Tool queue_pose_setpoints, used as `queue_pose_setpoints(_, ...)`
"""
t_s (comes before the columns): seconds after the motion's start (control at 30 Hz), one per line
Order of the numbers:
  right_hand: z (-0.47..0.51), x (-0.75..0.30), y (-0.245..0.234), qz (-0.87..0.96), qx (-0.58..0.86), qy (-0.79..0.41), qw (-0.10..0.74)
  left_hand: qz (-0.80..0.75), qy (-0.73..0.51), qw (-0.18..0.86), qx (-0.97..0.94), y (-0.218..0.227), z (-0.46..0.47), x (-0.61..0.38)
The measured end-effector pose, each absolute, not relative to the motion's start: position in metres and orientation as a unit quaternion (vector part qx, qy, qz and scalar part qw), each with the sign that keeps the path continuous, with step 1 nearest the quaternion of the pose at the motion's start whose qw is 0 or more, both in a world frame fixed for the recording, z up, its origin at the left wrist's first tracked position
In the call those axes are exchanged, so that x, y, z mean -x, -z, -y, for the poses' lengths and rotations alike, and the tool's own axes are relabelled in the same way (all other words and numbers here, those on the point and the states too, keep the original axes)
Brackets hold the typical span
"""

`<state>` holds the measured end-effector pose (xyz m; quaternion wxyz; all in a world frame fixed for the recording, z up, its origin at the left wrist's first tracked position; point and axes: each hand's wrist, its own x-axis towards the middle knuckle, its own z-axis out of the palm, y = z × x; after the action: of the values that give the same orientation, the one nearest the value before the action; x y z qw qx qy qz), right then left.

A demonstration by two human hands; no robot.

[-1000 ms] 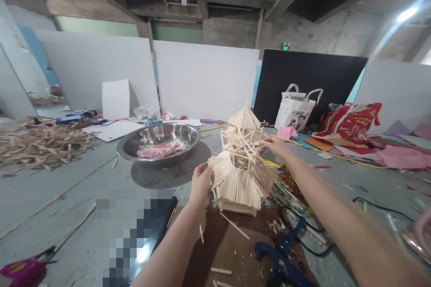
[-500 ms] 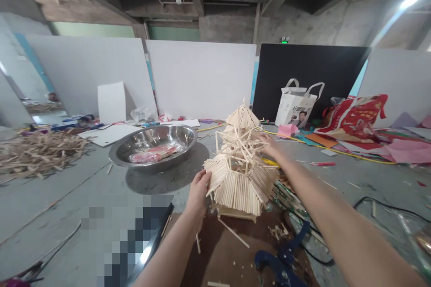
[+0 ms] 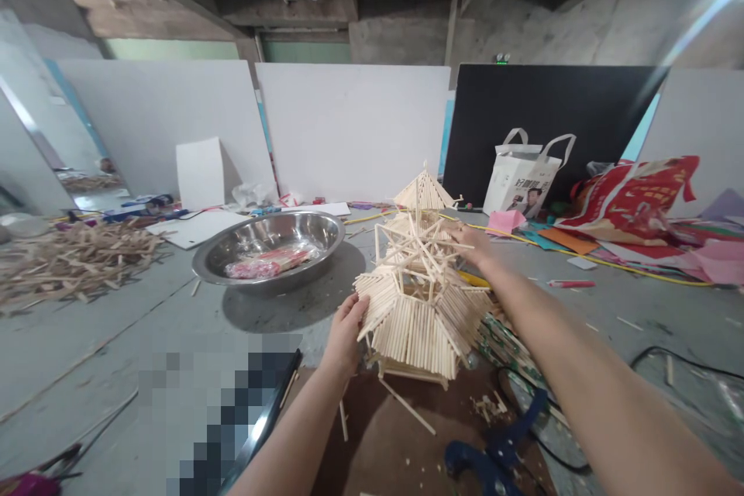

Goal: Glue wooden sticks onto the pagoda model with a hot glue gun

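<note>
A pagoda-like model of pale wooden sticks [image 3: 415, 329] stands on a brown board [image 3: 384, 457], with a sloping stick roof in front and an open stick frame above it. Behind that frame shows a pointed stick roof [image 3: 424, 194]; I cannot tell whether it is joined on. My left hand [image 3: 347, 325] pinches the left edge of the front roof, thumb on top. Reaching past the model on the right, my right hand [image 3: 473, 244] has its fingers curled at the far side of the stick frame; the fingertips are partly hidden behind sticks.
A steel basin [image 3: 203, 267] with plastic-wrapped packets sits left of the model, beyond it a heap of wooden sticks [image 3: 87, 260]. A blue-handled tool [image 3: 505, 442] and black cable [image 3: 651, 353] lie at right. A white bag [image 3: 517, 178] and coloured paper [image 3: 714, 260] stand farther back.
The whole view has shifted slightly. Both hands keep nearly the same places on the stick model, which shows no clear change.
</note>
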<state>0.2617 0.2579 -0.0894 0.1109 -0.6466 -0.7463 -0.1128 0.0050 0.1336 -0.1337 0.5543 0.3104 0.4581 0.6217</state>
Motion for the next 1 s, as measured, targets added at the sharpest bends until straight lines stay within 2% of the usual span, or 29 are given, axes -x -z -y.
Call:
queue_pose_setpoints(0.23, -0.274, -0.252, 0.062, 0.721, 0.653, 0.163, 0.162, -0.454, -0.627, 0.550, -0.313, 0.134, -0.134, -0.006)
queue_pose_setpoints(0.47, -0.279, -0.250, 0.048, 0.698, 0.674, 0.168, 0.177, -0.450, -0.626, 0.550, -0.320, 0.134, -0.134, -0.006)
queue_pose_setpoints(1.0, -0.297, -0.250, 0.046, 0.681, 0.693, 0.133, 0.196, -0.459, -0.619, 0.543, -0.334, 0.135, -0.133, -0.007)
